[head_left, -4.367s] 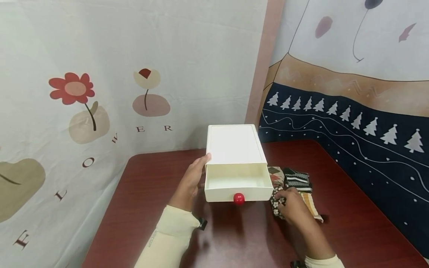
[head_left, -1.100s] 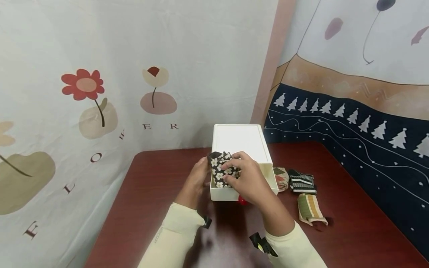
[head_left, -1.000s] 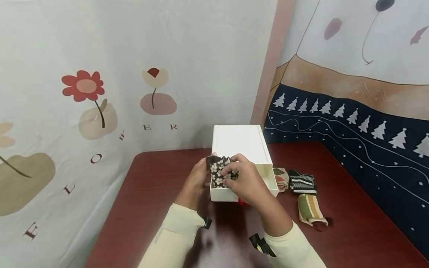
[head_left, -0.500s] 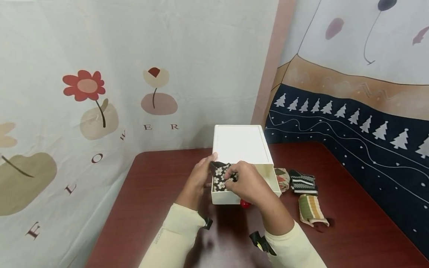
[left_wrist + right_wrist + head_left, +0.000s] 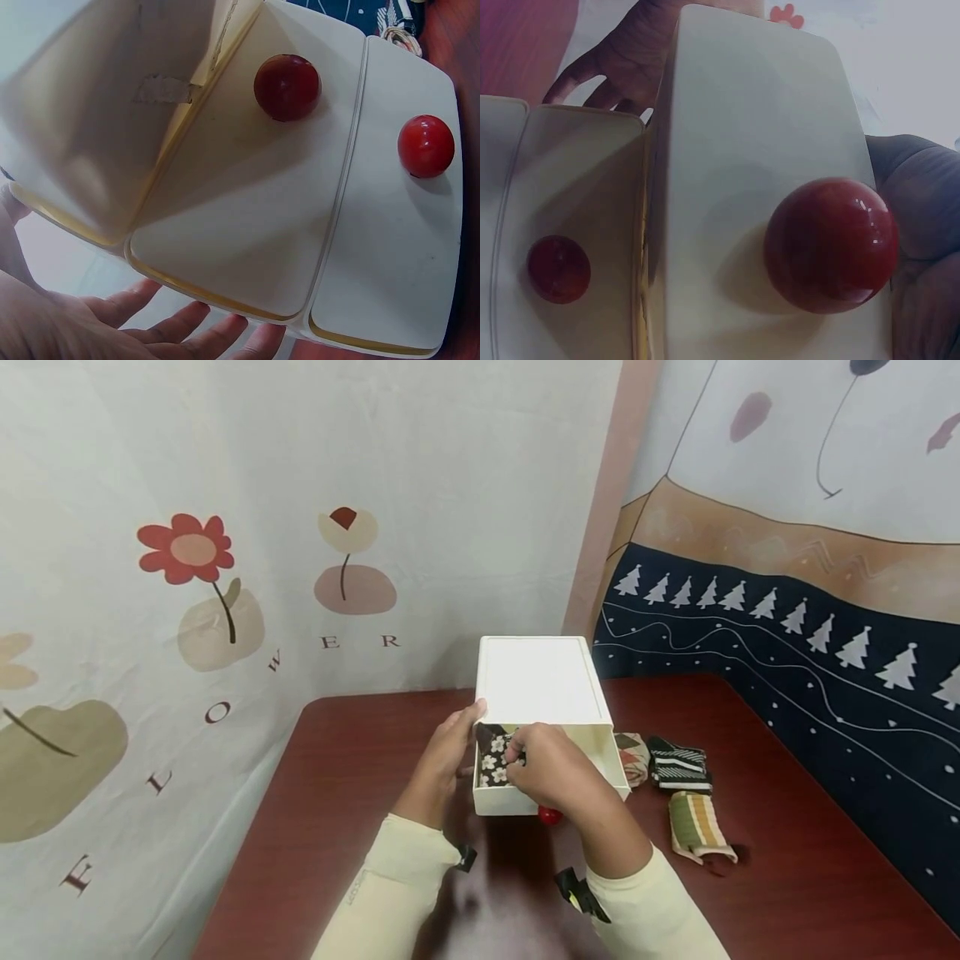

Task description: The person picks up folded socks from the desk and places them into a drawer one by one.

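Note:
A white drawer cabinet (image 5: 540, 681) stands on the table, its top drawer (image 5: 502, 802) pulled out by a red knob (image 5: 550, 816). My right hand (image 5: 553, 770) reaches into that drawer and pinches a folded black sock (image 5: 491, 768) with white flowers, set at the drawer's left side. The palm covers part of the drawer and sock. On the cabinet's left side rests my left hand (image 5: 448, 747), its thumb at the top edge. In the left wrist view its fingers (image 5: 180, 322) lie nearly straight along the side wall. Two closed lower drawers show red knobs (image 5: 287, 86).
Right of the cabinet lie an argyle sock (image 5: 633, 758), a black-and-white striped sock (image 5: 678, 764) and a green-and-yellow striped sock (image 5: 697, 822). The dark red table (image 5: 360, 760) ends at printed cloth walls (image 5: 450, 527) behind and to the right.
Several seconds ago my right hand was at the flowered sock on the table. It has brought the sock over the drawer, then lowered it inside. My left hand stays on the cabinet's side.

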